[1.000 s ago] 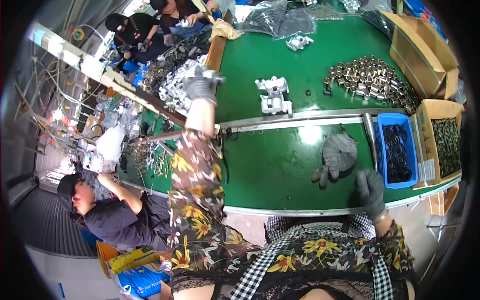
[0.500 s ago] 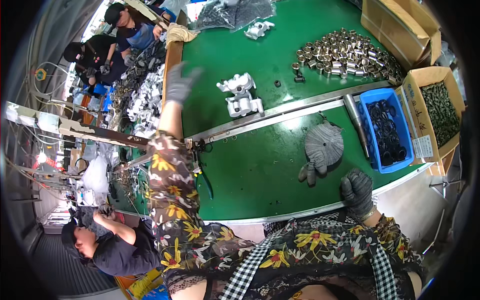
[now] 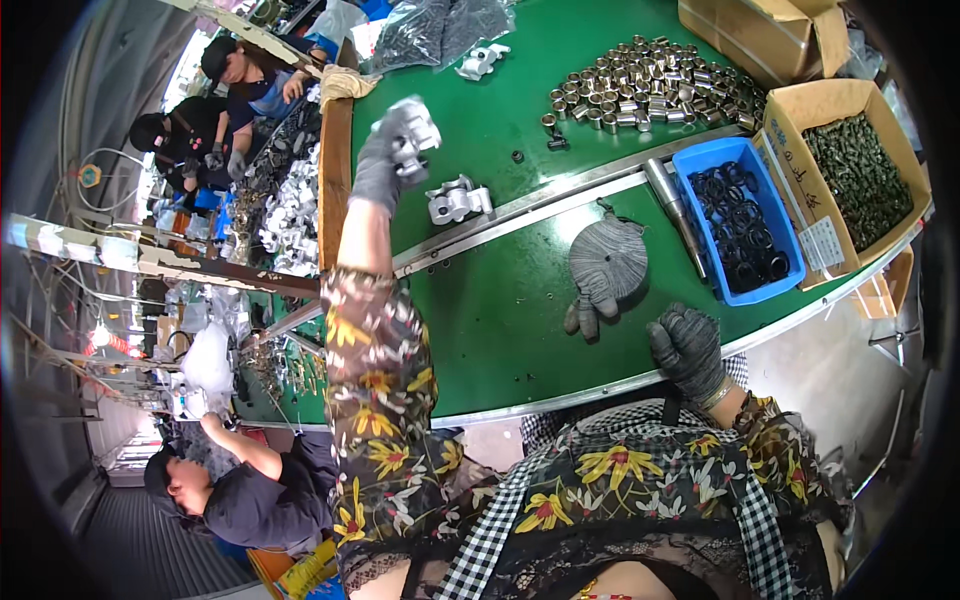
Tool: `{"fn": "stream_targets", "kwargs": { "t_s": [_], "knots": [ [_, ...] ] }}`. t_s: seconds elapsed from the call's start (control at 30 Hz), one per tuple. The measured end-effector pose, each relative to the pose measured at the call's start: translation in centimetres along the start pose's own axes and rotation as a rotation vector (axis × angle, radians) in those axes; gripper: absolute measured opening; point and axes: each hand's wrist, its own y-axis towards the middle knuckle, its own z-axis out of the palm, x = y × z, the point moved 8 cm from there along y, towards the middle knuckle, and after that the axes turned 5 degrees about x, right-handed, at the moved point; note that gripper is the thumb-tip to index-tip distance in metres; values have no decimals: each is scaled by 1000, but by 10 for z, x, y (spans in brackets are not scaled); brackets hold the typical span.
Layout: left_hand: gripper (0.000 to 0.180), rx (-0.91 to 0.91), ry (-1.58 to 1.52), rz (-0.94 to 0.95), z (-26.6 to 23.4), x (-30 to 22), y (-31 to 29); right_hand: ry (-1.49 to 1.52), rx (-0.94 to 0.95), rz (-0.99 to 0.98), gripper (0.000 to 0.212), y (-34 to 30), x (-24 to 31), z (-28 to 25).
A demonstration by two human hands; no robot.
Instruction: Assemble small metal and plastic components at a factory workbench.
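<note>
My left hand (image 3: 377, 168), in a grey glove, reaches to the far left of the green table and grips a silver metal casting (image 3: 412, 138). The casting is slightly blurred, close to the wooden board at the table's side. A second, similar casting (image 3: 459, 200) lies just nearer, beside the metal rail. My right hand (image 3: 688, 348), also gloved in grey, rests at the table's front edge with its fingers curled into a fist, and nothing shows in it. Ahead and to its left lies a round grey cloth-like pad (image 3: 608, 260) with finger-shaped ends, resembling a bundled glove.
A metal rail (image 3: 540, 197) crosses the table. Beyond it lie many shiny metal sleeves (image 3: 640, 85) and another casting (image 3: 482, 62). At right are a tapered metal rod (image 3: 678, 215), a blue bin (image 3: 740, 297) of black rings and cardboard boxes (image 3: 800, 185). Co-workers (image 3: 250, 490) sit at left.
My left hand was open over the wooden board; it has now closed on the farther of the two castings and lifted it. The view has shifted slightly. My right hand remains at the edge.
</note>
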Motion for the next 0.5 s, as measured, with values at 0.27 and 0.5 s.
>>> {"fn": "stream_targets", "kwargs": {
  "t_s": [0.27,0.5],
  "knots": [
    [68,0,-575,1,178,81,-67,167,-72,-147,12,13,6,-35],
    [68,387,-233,-579,211,189,-72,704,591,126,48,76,0,-6]
  ]
}}
